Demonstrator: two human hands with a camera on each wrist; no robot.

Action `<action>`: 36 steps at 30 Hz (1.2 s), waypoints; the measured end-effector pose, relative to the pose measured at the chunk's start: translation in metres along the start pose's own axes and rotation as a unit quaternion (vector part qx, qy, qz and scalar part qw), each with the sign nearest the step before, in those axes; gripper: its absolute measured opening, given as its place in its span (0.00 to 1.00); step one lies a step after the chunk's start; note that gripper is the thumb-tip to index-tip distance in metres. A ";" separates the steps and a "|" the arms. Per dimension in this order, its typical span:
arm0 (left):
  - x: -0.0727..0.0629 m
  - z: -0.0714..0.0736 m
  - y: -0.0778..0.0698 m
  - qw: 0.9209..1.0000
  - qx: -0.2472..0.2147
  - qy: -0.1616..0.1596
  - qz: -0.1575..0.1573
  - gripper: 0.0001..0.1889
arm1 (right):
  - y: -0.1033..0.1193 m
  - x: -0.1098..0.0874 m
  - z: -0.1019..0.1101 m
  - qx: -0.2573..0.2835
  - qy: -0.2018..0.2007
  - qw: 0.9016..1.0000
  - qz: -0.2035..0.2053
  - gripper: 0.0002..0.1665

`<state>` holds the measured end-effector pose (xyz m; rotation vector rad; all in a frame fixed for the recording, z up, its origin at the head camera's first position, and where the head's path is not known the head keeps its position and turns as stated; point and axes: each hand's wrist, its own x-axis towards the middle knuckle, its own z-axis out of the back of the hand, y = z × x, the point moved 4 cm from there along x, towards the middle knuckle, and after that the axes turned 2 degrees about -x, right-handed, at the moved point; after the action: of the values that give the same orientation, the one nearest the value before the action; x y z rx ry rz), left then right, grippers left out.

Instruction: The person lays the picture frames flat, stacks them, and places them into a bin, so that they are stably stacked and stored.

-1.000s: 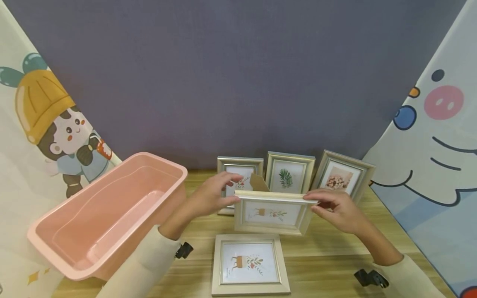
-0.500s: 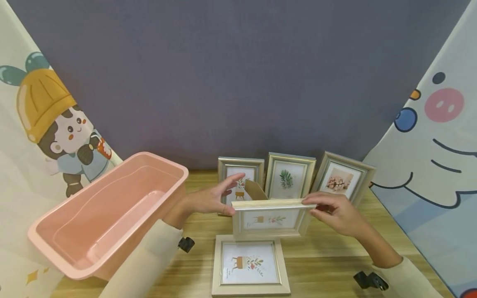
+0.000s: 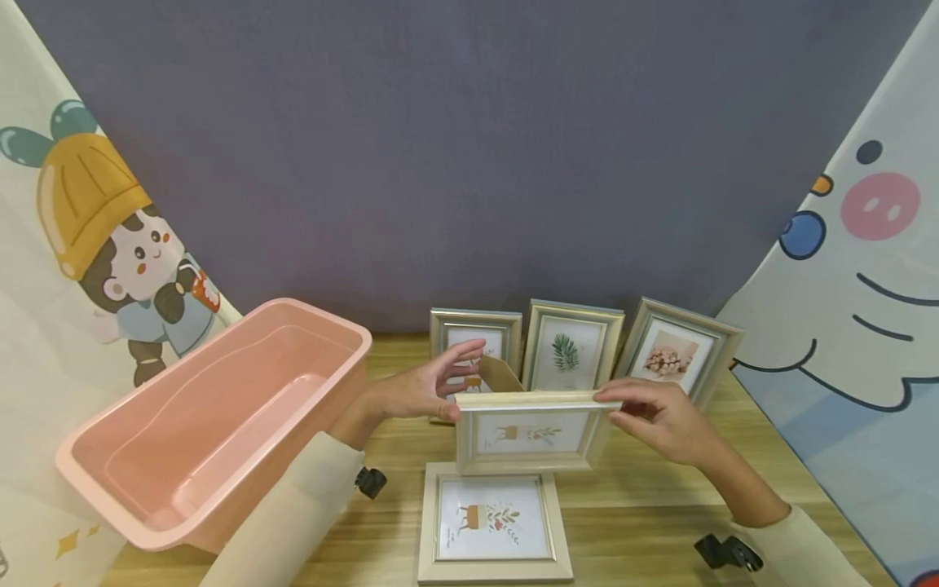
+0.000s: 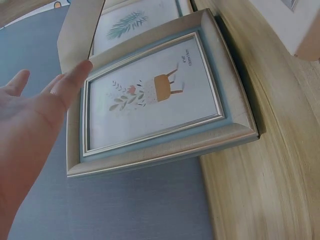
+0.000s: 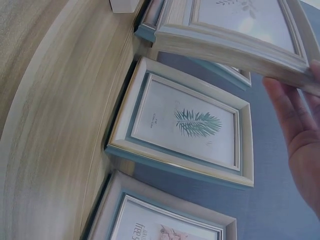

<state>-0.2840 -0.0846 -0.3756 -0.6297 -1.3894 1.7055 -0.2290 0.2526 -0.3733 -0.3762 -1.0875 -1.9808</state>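
Main risk: the held frame (image 3: 528, 432) may pivot, since the only plain grip is at its right top corner; if that pinch slips, it probably drops forward onto the flat frame (image 3: 495, 522) just below it in the head view. Risk 2: brown flap (image 3: 501, 375) sticks out behind, close in front of the back-left frame (image 3: 484, 326), so a push backward could snag or tip it, then maybe the leaf frame (image 3: 575, 350) next to it. Risk 3: left hand (image 3: 418, 391) fingers reach in front of that same back-left frame, so a sideways swing could knock it. Hands: left is spread wide, fingers apart, thumb tip right at the held frame's left top corner; contact or just beside, can't tell. Right hand (image 3: 663, 416) pinches the opposite corner, thumb in front, fingers over the top edge. Held frame stands near upright between the 2 hands, in front of the 3 back frames, blossom frame (image 3: 678, 346) being rightmost; can't tell if its bottom edge touches the table (image 3: 645, 522). Pink bin (image 3: 220, 399) sits left, apart from the frames.
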 end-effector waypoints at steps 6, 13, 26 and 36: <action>-0.004 0.001 -0.005 0.998 0.034 -0.048 0.003 0.68 | -0.002 -0.001 0.000 -0.001 -0.002 1.000 -0.003 0.25; -0.011 0.001 -0.011 0.991 0.075 -0.107 -0.004 0.53 | 0.002 0.001 0.001 0.002 -0.007 1.000 0.003 0.26; -0.023 -0.009 -0.019 0.961 0.152 -0.226 -0.054 0.18 | 0.002 0.003 -0.004 -0.003 -0.018 1.000 0.001 0.27; -0.029 -0.011 -0.018 0.953 0.172 -0.240 -0.067 0.06 | 0.001 0.006 -0.009 -0.001 -0.012 1.000 -0.011 0.26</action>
<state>-0.2547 -0.1027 -0.3643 0.0838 -1.3631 2.0053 -0.2306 0.2418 -0.3746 -0.3914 -1.1095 -2.0004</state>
